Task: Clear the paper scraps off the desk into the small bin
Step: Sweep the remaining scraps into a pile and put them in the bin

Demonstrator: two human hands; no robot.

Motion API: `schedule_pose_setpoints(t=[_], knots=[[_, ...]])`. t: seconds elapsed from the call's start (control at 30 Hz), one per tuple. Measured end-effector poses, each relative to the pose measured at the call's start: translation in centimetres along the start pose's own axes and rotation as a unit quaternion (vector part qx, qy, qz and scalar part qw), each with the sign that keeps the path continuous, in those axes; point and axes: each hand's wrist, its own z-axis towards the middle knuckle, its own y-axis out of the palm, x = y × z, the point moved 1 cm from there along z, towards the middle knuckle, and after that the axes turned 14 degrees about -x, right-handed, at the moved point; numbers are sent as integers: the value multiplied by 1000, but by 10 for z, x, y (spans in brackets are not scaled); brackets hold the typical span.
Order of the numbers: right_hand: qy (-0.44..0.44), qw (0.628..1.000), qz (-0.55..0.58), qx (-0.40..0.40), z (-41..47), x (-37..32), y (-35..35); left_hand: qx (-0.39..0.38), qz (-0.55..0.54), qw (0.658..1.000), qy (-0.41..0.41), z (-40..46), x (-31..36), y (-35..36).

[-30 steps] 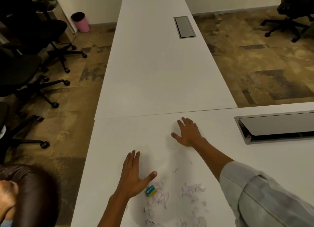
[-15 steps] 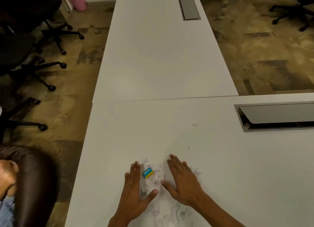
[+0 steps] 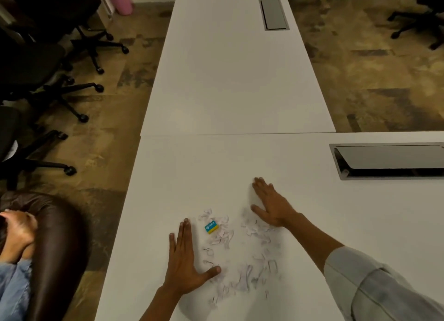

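White paper scraps (image 3: 242, 256) between flat left hand (image 3: 183, 260), right hand (image 3: 271, 204).

A small blue and yellow eraser (image 3: 211, 226) is seen just beside the left fingers (image 3: 185, 227), on their right. A metal flap (image 3: 389, 161) is set into the table (image 3: 216, 167), well beyond the right fingers (image 3: 260, 185). Black chairs (image 3: 48, 63) are parked far left. Another person (image 3: 16, 234) is seated there.

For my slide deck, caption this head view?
Left hand and right hand flat on white desk, flanking paper scraps around a small eraser.
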Motion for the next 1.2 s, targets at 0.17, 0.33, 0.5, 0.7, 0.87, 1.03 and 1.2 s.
schedule_pose_setpoints(t=[0.17,0.33,0.5,0.7,0.87,1.03,1.2], knots=[[-96,995,-19,-34,-12,-51,41,24,-13,998,49,28,19,-4],[-132,990,-21,-48,-19,-72,59,3,22,991,131,52,30,-12],[-163,985,-2,-62,-53,-81,75,-27,-17,979,203,23,39,10],[-95,984,126,81,-99,-61,73,-5,-119,978,171,-18,38,25],[12,983,145,109,-103,-7,55,29,-31,994,105,-47,-5,25],[-25,986,129,99,-97,-29,88,35,24,996,83,-55,5,49],[-93,973,189,96,-103,-85,125,23,12,995,99,-50,40,67]])
